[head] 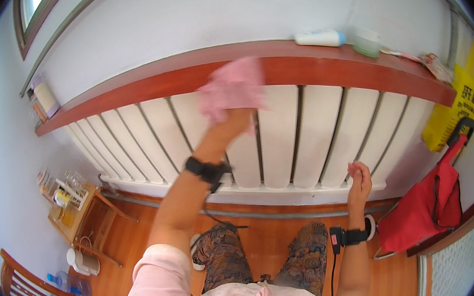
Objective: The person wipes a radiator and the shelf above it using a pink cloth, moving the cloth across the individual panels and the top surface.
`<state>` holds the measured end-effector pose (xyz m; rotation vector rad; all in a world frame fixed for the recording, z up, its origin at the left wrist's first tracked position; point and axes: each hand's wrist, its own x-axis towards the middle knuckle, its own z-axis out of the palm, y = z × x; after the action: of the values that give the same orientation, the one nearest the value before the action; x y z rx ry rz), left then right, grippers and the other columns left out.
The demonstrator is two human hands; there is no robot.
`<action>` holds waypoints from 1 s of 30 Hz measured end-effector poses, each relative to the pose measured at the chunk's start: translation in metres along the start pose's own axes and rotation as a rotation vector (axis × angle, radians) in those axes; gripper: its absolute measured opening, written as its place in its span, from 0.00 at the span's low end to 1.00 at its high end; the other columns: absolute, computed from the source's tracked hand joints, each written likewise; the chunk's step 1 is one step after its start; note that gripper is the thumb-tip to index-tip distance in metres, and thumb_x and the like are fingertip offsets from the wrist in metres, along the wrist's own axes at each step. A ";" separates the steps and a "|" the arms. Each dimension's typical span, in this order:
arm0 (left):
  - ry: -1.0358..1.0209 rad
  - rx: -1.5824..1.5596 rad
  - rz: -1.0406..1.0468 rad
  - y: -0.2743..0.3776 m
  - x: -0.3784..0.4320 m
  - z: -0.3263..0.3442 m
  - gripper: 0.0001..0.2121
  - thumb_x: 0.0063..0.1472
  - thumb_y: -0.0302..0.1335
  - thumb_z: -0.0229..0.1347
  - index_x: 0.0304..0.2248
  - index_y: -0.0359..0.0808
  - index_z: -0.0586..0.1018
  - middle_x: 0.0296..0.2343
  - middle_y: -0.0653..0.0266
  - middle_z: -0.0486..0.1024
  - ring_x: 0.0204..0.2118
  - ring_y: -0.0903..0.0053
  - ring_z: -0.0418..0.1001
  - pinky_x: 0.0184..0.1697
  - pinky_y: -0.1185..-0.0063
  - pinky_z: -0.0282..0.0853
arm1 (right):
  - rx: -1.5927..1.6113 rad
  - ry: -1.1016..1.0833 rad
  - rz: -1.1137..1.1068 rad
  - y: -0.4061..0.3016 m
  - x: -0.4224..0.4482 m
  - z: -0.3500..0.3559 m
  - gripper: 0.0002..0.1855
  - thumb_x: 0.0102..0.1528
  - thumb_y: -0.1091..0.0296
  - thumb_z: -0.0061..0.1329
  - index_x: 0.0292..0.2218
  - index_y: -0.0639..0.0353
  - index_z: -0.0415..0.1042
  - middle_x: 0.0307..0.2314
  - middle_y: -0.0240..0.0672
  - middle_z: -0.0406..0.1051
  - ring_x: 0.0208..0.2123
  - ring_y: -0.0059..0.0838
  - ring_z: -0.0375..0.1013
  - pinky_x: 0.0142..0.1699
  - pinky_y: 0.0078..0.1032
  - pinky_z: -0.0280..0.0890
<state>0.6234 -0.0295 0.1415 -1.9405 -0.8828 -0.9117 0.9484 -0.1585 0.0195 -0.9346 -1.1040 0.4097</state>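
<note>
My left hand (236, 124) holds a pink cloth (237, 85), blurred, against the front edge of a reddish-brown wooden shelf (314, 69). Part of the cloth hides the fingers and hangs over the top of a white radiator (278, 130) below the shelf. My right hand (360, 180) is raised in front of the radiator's right part, fingers curled, with nothing seen in it. A white bottle with a blue cap (318, 38) lies on the shelf, beside a greenish jar (366, 43).
A red bag (426, 202) and a yellow plastic bag (458, 106) hang at the right. At the left stand a small wooden table (89, 215) with glassware, a kettle (83, 262) and a wooden chair (9, 273). A purple-and-white container (45, 97) is at the shelf's left end.
</note>
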 end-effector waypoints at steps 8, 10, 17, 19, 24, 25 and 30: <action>0.426 0.138 -0.123 0.021 0.048 -0.052 0.17 0.45 0.22 0.49 0.39 0.37 0.73 0.38 0.62 0.67 0.38 0.68 0.62 0.38 0.73 0.57 | 0.090 0.219 0.238 0.070 -0.066 -0.080 0.09 0.56 0.68 0.33 0.34 0.61 0.65 0.25 0.31 0.68 0.27 0.18 0.65 0.34 0.15 0.61; 0.361 0.089 -0.049 0.059 0.078 -0.038 0.17 0.44 0.23 0.49 0.39 0.39 0.73 0.40 0.65 0.66 0.39 0.68 0.62 0.39 0.72 0.56 | 0.118 0.155 0.246 0.069 -0.075 -0.070 0.09 0.56 0.69 0.34 0.35 0.62 0.65 0.25 0.31 0.68 0.27 0.18 0.65 0.34 0.15 0.61; 0.209 -0.166 0.233 0.186 0.174 0.023 0.20 0.45 0.29 0.49 0.41 0.41 0.70 0.40 0.69 0.66 0.42 0.73 0.62 0.38 0.72 0.58 | 0.103 -0.055 0.325 0.045 -0.081 -0.052 0.09 0.55 0.73 0.34 0.35 0.65 0.66 0.23 0.34 0.69 0.27 0.19 0.66 0.36 0.16 0.61; 0.237 -0.206 0.270 0.209 0.186 0.017 0.15 0.47 0.29 0.48 0.37 0.39 0.71 0.37 0.67 0.67 0.36 0.72 0.65 0.36 0.71 0.60 | 0.093 -0.069 0.318 0.038 -0.080 -0.059 0.09 0.54 0.73 0.34 0.34 0.65 0.66 0.24 0.33 0.69 0.27 0.19 0.66 0.36 0.16 0.61; -0.273 -0.273 -0.026 0.194 0.180 -0.017 0.12 0.48 0.30 0.48 0.35 0.39 0.71 0.30 0.65 0.69 0.30 0.69 0.67 0.30 0.71 0.61 | 0.160 -0.001 0.316 0.053 -0.086 -0.099 0.09 0.54 0.73 0.34 0.34 0.65 0.66 0.24 0.33 0.69 0.27 0.20 0.67 0.35 0.16 0.62; -0.091 -0.158 0.088 0.171 0.165 -0.019 0.10 0.46 0.33 0.49 0.30 0.41 0.71 0.26 0.64 0.68 0.29 0.69 0.67 0.31 0.71 0.61 | 0.120 0.047 0.340 0.053 -0.087 -0.105 0.09 0.54 0.73 0.34 0.34 0.64 0.66 0.24 0.33 0.69 0.27 0.20 0.67 0.35 0.16 0.62; 0.172 -0.239 -0.029 0.091 0.105 -0.060 0.12 0.46 0.25 0.46 0.33 0.32 0.69 0.30 0.55 0.67 0.33 0.63 0.66 0.33 0.71 0.62 | 0.063 0.092 0.367 0.071 -0.096 -0.118 0.10 0.56 0.69 0.36 0.36 0.63 0.66 0.25 0.32 0.68 0.28 0.19 0.67 0.34 0.17 0.63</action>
<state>0.7337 -0.0952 0.2215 -2.0161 -0.7303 -1.2285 1.0235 -0.2365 -0.1089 -1.0915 -0.8305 0.6903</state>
